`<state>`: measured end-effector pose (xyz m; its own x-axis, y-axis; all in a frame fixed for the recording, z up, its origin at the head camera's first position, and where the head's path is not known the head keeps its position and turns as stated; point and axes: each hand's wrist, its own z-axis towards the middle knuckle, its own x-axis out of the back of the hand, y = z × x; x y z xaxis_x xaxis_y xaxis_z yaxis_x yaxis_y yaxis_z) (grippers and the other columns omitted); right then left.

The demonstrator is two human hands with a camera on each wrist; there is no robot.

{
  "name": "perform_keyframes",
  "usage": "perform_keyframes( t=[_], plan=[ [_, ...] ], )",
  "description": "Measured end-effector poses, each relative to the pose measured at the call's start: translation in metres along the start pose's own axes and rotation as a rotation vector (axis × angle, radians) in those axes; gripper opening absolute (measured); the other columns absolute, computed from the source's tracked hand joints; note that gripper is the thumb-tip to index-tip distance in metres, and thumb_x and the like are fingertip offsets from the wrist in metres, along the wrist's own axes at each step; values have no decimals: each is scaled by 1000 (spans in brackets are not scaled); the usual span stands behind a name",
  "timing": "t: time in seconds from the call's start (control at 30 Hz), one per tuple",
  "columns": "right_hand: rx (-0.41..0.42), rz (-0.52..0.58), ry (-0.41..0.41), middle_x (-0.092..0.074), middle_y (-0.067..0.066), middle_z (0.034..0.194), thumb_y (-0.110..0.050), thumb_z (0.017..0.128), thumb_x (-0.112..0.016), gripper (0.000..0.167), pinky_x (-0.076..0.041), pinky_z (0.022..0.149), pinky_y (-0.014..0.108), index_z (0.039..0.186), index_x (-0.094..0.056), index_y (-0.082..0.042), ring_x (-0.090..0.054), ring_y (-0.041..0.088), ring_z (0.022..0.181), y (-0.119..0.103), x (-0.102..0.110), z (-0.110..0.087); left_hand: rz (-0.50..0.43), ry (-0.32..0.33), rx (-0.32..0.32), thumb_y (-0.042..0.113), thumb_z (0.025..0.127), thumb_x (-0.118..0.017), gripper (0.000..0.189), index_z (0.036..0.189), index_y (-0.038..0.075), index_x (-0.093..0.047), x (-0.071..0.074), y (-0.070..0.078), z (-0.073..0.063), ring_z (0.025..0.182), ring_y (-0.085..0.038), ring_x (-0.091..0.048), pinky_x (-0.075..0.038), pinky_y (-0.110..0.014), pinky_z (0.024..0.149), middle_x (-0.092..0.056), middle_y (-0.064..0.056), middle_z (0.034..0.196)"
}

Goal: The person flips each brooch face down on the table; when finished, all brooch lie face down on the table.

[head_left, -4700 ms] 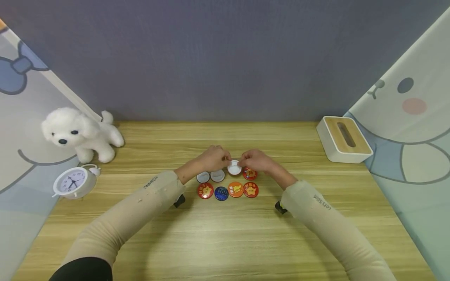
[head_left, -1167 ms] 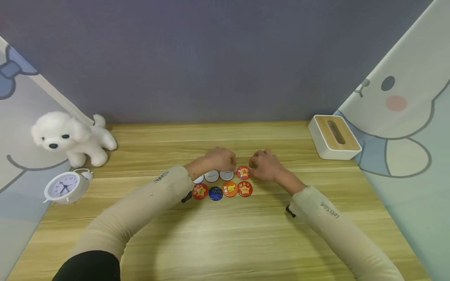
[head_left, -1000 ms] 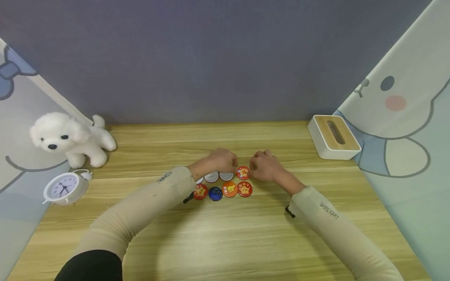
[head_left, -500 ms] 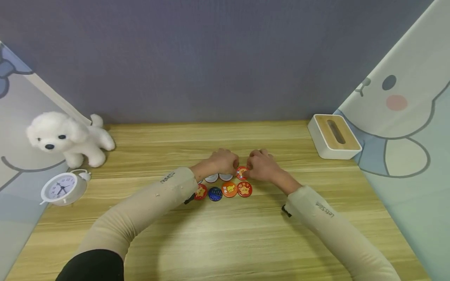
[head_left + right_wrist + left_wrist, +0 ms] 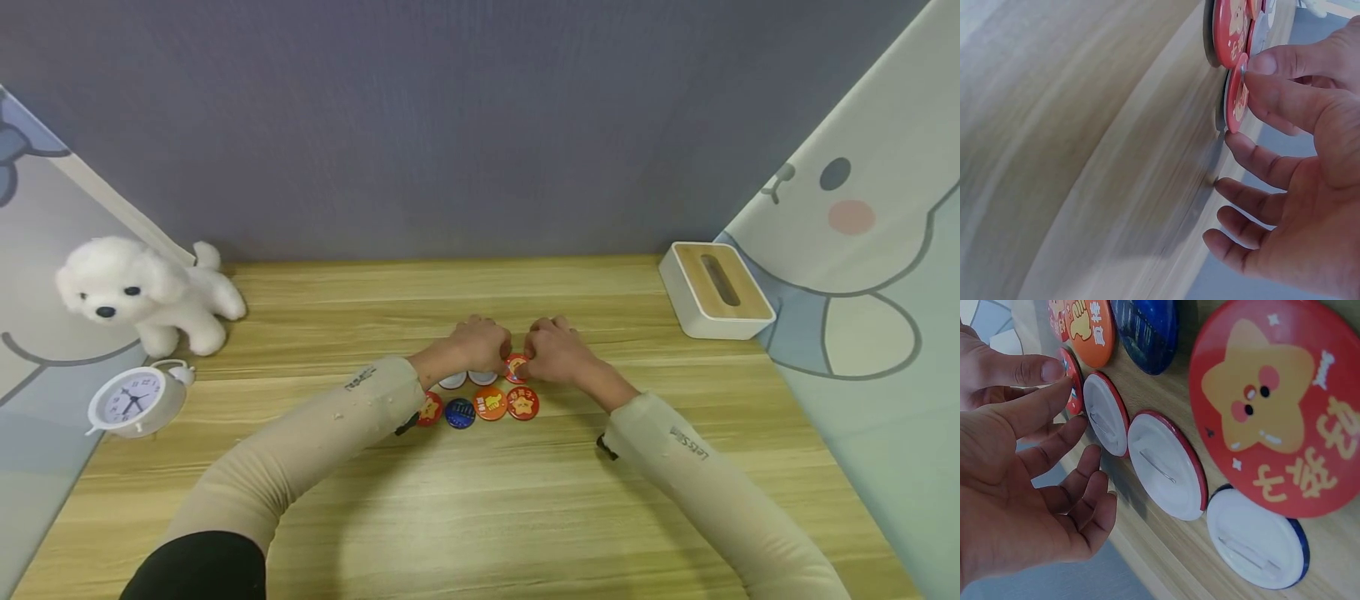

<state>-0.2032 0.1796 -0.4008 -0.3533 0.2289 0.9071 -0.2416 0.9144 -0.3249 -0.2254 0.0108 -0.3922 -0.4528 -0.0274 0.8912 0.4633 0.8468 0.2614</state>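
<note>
In the head view my two hands meet at the right end of the back row of badges. My left hand (image 5: 482, 345) and right hand (image 5: 557, 352) both have thumb and index finger on the edges of a red pin badge (image 5: 515, 367), printed side up. The right wrist view shows the right thumb on that badge's face (image 5: 1238, 103) and the index fingertip at its rim; the other fingers are spread. To its left, white-backed badges lie pin side up, such as one by the left fingers (image 5: 1105, 414) and another beyond it (image 5: 1166, 465). The left forearm hides part of this row.
The front row lies face up: a red star badge (image 5: 430, 409), a blue badge (image 5: 460, 413), an orange badge (image 5: 491, 403) and another red star badge (image 5: 522, 402). A plush dog (image 5: 180, 296) and alarm clock (image 5: 138, 402) stand left, a tissue box (image 5: 716, 292) back right.
Earlier both hands held a white-backed badge left of the red one; that badge now lies pin side up. Both hands have since closed in on the red badge from either side.
</note>
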Motion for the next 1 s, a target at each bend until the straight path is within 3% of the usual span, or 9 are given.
perform_keyframes(
  t=[0.17, 0.4, 0.5, 0.77, 1.0],
  plan=[
    [-5, 27, -2, -53, 18, 142, -34, 83, -79, 28, -35, 106, 59, 74, -63, -13, -40, 41, 130, -1, 0, 2, -3, 2, -4, 36, 91, -74, 28, 110, 16, -71, 0, 1, -1, 113, -31, -51, -44, -52, 98, -67, -5, 117],
    [-5, 27, -1, -60, 12, 118, -32, 83, -80, 29, -39, 88, 46, 74, -60, -13, -43, 33, 105, -1, 3, 3, -7, -4, -12, 35, 91, -74, 28, 111, 15, -72, 2, 2, -2, 112, -31, -50, -45, -51, 96, -67, -5, 119],
    [1, 35, -7, -60, 9, 109, -30, 83, -80, 29, -39, 85, 43, 73, -59, -13, -43, 31, 102, 0, 4, 4, -8, -9, -15, 35, 92, -73, 27, 110, 16, -72, 3, 2, -2, 112, -31, -50, -45, -51, 95, -67, -4, 117],
    [37, 85, -25, -63, 9, 110, -26, 84, -79, 23, -41, 92, 53, 71, -64, -14, -46, 37, 111, 2, 6, 2, -31, -12, -47, 34, 93, -71, 23, 108, 17, -73, 5, 0, -1, 116, -30, -53, -47, -50, 95, -70, -1, 115],
    [109, 106, -10, -65, 6, 95, -24, 83, -79, 26, -35, 95, 49, 67, -61, -13, -52, 32, 110, 5, 9, -2, -64, -19, -107, 31, 94, -70, 17, 100, 16, -72, 7, -3, 0, 100, -22, -59, -44, -45, 97, -72, 0, 106]
  ],
)
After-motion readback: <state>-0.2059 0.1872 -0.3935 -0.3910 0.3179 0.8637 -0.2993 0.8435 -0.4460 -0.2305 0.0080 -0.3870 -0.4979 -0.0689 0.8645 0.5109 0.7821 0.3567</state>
